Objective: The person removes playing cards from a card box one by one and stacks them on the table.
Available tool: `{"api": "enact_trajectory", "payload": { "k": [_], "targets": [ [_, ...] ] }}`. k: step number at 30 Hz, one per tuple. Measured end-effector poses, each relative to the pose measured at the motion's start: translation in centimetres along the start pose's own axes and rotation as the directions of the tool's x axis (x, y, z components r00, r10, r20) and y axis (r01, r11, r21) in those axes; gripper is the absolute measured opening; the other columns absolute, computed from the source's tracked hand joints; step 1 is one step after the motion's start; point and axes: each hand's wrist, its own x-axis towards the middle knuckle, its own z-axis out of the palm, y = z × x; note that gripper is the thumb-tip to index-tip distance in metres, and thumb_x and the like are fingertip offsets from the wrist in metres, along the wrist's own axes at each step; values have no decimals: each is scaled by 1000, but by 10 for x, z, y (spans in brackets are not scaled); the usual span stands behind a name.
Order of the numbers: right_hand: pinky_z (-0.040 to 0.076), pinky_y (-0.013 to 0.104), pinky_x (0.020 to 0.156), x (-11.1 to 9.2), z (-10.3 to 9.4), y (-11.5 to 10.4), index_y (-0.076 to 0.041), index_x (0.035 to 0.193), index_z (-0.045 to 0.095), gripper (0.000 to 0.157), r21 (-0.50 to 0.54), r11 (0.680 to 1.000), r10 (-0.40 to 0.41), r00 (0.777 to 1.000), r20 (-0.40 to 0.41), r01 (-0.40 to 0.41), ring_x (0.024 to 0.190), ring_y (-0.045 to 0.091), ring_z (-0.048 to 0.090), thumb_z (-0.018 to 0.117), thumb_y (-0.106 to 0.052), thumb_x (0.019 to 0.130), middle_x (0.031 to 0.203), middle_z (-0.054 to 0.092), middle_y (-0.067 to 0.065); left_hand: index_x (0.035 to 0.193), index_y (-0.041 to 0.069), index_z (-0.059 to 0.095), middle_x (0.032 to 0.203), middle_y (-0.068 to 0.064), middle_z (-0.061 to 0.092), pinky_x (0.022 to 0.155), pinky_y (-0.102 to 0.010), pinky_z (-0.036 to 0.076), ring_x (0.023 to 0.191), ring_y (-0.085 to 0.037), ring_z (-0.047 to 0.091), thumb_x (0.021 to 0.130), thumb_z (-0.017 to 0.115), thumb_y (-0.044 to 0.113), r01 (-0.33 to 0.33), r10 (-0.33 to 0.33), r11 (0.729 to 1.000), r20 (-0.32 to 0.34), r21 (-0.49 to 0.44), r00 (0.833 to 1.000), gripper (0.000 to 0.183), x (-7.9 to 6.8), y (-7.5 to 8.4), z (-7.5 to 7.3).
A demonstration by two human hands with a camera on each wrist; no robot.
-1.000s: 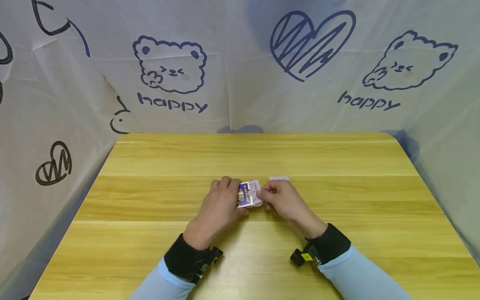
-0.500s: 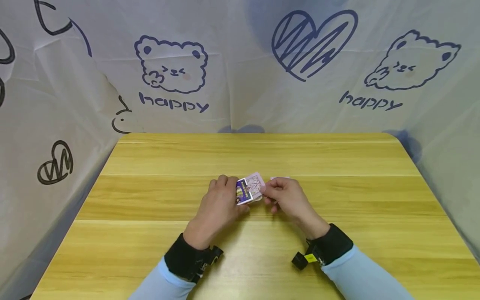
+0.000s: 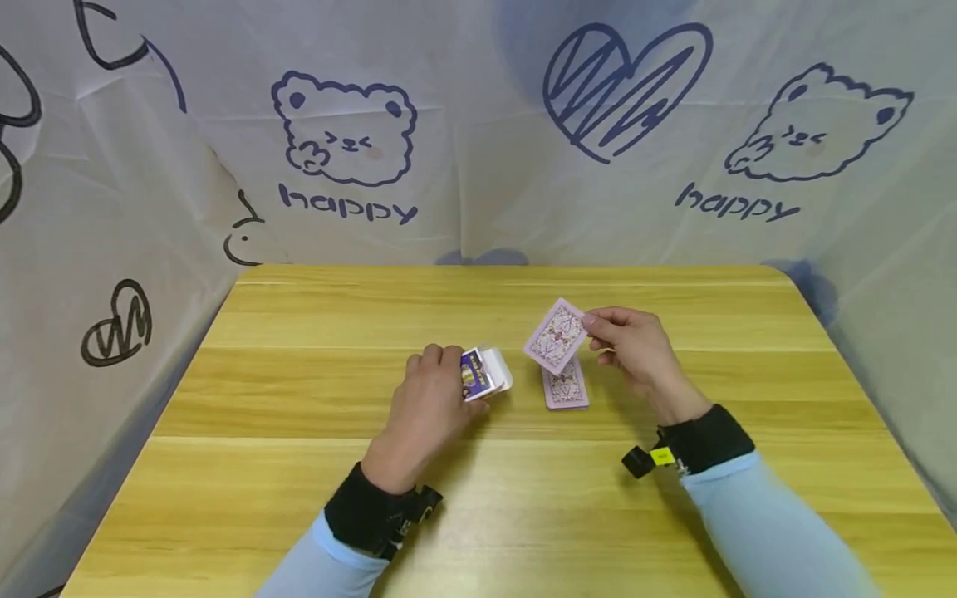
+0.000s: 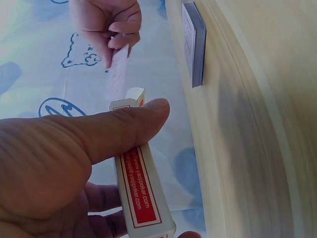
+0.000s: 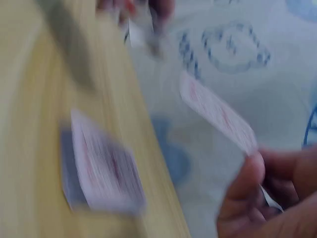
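My left hand (image 3: pixel 429 407) grips a small playing card box (image 4: pixel 141 183), its thumb across the red and white side. The box's white flap (image 3: pixel 497 370) stands open toward the right. Between thumb and fingers, my right hand (image 3: pixel 635 349) pinches a playing card (image 3: pixel 557 335) with a pink patterned back, by its right corner. That card is raised and tilted, overlapping a stack of cards (image 3: pixel 566 390) in the head view. The stack lies back up on the table, right of the box; in the right wrist view it is blurred.
The wood-grain table (image 3: pixel 299 498) reaches back to a white cloth (image 3: pixel 478 166) with drawn bears, hearts and the word "happy". More of this cloth hangs along the left and right sides.
My right hand has drawn the card out of the box and carried it right and up, over the stack. The stack is now uncovered. My left hand has shifted slightly left with the box.
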Motion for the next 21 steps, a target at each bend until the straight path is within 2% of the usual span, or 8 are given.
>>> {"api": "enact_trajectory", "payload": {
  "k": [2,5,10,15,21],
  "targets": [
    [51,23,57,12,-16,0,2,119,60,36,-104,995,13,998,67,-6,74,13,56,62,-25,95,94,59,7,126,-1,51,113,-17,55,65,-41,53,94,-29,46,68,87,37,-7,7,1000,1,-5,1000,78,0,0,1],
    [50,26,61,27,-33,2,3,116,61,34,-246,969,47,988,146,-10,75,18,54,62,-24,95,94,57,13,126,-1,51,113,-17,55,66,-42,53,94,-30,47,68,87,37,-16,16,1000,3,-9,1000,79,0,1,2],
    [46,30,61,44,-40,12,0,110,64,30,-385,922,125,967,220,-32,73,22,52,65,-24,92,90,58,14,127,-1,51,114,-18,55,69,-44,54,96,-32,48,67,87,37,-13,13,1000,22,-8,1000,80,1,2,4],
    [42,27,58,52,-29,19,-4,108,68,29,-434,900,169,952,254,-44,69,19,51,69,-27,90,82,57,7,127,-1,51,114,-18,55,70,-45,54,97,-33,48,68,87,36,-18,18,1000,24,-9,1000,78,0,1,5],
    [39,25,52,53,-20,24,-3,105,70,27,-408,912,170,951,259,-52,63,15,50,71,-24,88,77,58,3,126,-1,52,113,-18,55,69,-45,53,96,-32,48,68,87,36,-27,27,1000,24,-12,999,77,0,1,5]
  ]
}}
